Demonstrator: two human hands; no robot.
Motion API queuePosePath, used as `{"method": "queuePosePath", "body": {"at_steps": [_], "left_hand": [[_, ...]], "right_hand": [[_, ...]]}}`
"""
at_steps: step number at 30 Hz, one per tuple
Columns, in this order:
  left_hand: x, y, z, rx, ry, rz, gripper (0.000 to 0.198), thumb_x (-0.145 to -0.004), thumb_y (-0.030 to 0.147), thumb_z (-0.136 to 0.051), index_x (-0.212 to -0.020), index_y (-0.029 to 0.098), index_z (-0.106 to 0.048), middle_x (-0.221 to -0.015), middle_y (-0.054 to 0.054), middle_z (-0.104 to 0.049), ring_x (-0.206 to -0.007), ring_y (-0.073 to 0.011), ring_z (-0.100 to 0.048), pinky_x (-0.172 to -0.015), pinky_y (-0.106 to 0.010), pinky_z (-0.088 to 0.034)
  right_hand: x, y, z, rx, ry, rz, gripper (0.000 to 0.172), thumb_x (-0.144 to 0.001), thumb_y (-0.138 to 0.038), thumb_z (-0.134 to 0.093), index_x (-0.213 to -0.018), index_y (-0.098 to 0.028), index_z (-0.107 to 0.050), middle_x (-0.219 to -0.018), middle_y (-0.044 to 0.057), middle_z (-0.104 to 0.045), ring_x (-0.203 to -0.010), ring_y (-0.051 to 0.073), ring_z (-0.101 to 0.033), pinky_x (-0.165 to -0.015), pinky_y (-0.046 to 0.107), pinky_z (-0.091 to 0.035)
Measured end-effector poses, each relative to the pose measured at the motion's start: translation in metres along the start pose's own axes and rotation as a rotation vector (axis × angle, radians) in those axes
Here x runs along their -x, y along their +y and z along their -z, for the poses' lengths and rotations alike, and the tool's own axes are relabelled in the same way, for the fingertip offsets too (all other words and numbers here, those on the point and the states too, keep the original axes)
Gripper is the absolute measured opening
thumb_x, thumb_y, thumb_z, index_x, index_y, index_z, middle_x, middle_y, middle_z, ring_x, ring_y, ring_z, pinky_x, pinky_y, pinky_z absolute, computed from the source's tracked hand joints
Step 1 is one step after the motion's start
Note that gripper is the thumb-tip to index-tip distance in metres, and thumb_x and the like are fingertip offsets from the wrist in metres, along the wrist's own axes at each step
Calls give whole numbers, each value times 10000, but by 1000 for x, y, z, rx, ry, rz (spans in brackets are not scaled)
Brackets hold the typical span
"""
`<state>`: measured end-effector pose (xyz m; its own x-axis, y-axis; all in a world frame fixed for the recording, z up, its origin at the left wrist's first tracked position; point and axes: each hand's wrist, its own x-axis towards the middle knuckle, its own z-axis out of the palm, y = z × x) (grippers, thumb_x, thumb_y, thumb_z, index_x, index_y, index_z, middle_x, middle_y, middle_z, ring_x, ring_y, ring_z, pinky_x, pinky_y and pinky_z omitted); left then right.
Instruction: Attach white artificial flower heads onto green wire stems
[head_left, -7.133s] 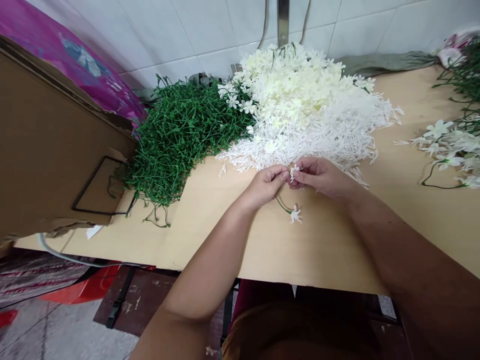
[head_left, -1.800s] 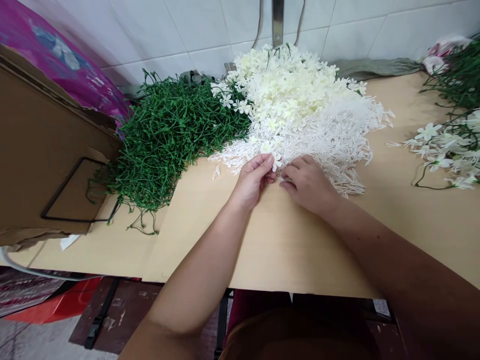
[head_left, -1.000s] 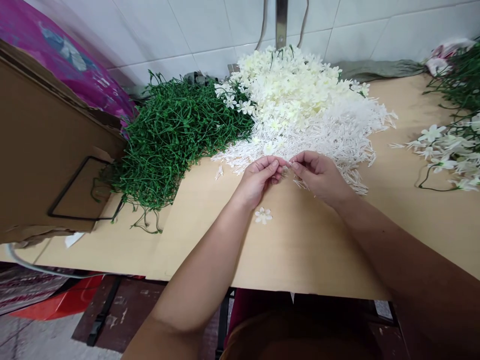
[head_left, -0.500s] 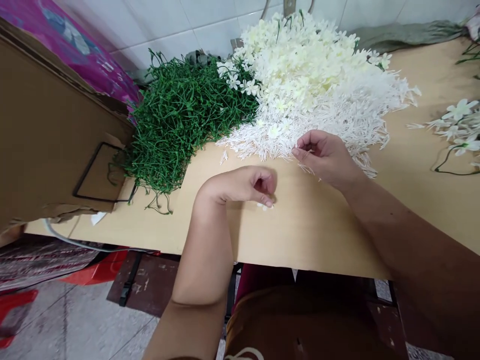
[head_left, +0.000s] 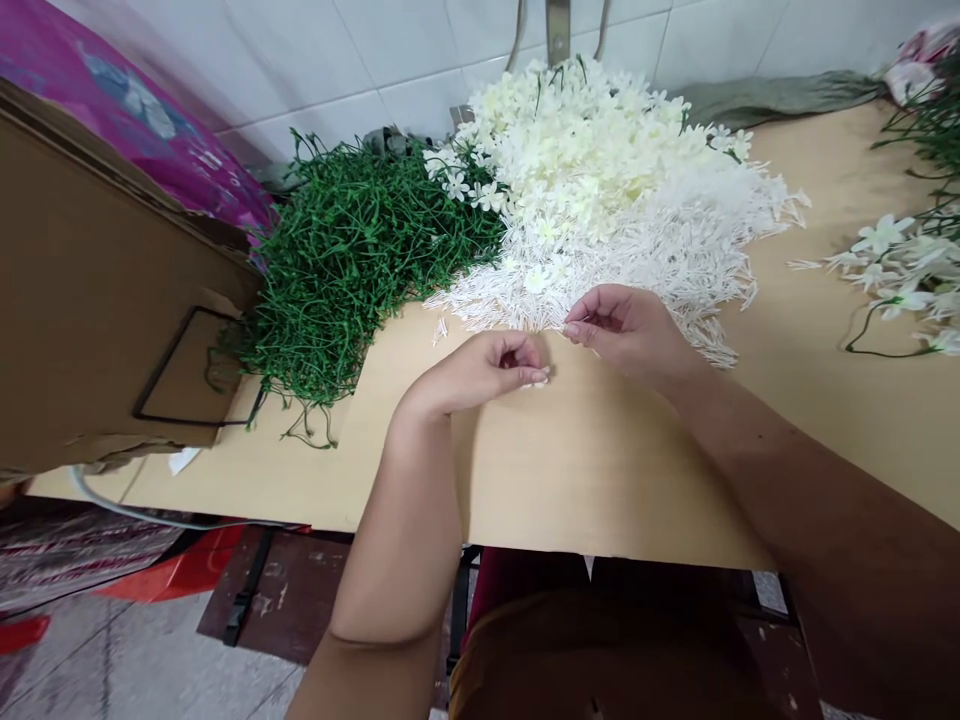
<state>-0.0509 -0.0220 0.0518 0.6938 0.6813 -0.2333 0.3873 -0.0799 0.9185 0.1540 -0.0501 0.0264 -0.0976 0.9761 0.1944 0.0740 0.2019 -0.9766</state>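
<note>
My left hand pinches a small white flower over the cardboard-covered table, its petals partly hidden under the fingers. To its right, the thumb and forefinger of my right hand are pressed together at the front edge of a pile of thin white sticks; what they hold is too small to make out. Cream-white flower heads are heaped behind the sticks. A mound of green plastic stems lies left of them.
On the left stand a cardboard box and a black wire frame. Finished-looking flowers with stems lie at the right. A tiled wall rises behind the table.
My right hand has shifted slightly left, closer to my left hand. My left fingers have closed more around the white flower and moved up a little. The camera view has tilted slightly.
</note>
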Motion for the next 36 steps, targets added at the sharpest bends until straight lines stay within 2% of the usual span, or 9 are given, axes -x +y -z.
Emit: {"method": "queuePosePath", "body": {"at_steps": [2, 5, 8, 15, 19, 28, 36], "left_hand": [[-6, -3, 0, 137, 93, -16, 287, -676, 336, -797, -707, 142, -587, -646, 26, -575, -589, -65, -466, -574, -217, -354], [-14, -6, -2, 331, 238, -40, 373, -589, 370, -872, -703, 136, -605, -628, 26, -591, -578, -59, -478, -570, -209, -358], [-20, -9, -5, 519, 308, -35, 434, -522, 393, -911, -716, 133, -622, -615, 33, -600, -565, -53, -501, -573, -196, -383], [-31, -14, -10, 723, 317, -8, 433, -496, 333, -929, -763, 137, -651, -635, 31, -636, -562, -55, -558, -591, -187, -448], [-32, -14, -10, 720, 273, -8, 378, -552, 318, -909, -786, 134, -677, -646, 20, -648, -596, -58, -586, -622, -181, -470], [-34, -16, -11, 726, 259, 12, 353, -550, 237, -901, -802, 136, -676, -680, 13, -668, -620, -72, -609, -647, -199, -477], [-34, -13, -12, 721, 279, 10, 395, -479, 285, -929, -772, 137, -710, -706, 13, -684, -622, -62, -597, -607, -181, -460]], "right_hand": [[0, -1, 0, -1, 22, 9, 208, -707, -322, -772, -734, -169, -633, -646, -10, -585, -587, 101, -484, -541, 267, -373], [0, -5, 0, 3, 68, 25, 217, -702, -335, -770, -720, -160, -642, -623, -15, -571, -562, 94, -470, -529, 268, -370], [1, -7, -2, 35, 92, 46, 218, -699, -339, -765, -699, -160, -641, -589, -23, -554, -550, 96, -471, -532, 271, -383], [4, -5, -11, 242, 124, 146, 77, -772, -214, -649, -708, -172, -644, -679, 10, -657, -621, 123, -552, -607, 278, -442], [4, -1, -12, 299, 152, 182, 67, -772, -189, -635, -708, -174, -645, -712, 20, -675, -652, 134, -573, -632, 284, -460], [4, 6, -14, 375, 199, 220, 80, -791, -195, -626, -714, -179, -637, -721, 21, -671, -658, 141, -569, -632, 292, -462], [6, 7, -16, 473, 210, 319, 88, -802, -190, -605, -714, -189, -615, -720, 30, -646, -680, 162, -573, -637, 300, -448]]}}
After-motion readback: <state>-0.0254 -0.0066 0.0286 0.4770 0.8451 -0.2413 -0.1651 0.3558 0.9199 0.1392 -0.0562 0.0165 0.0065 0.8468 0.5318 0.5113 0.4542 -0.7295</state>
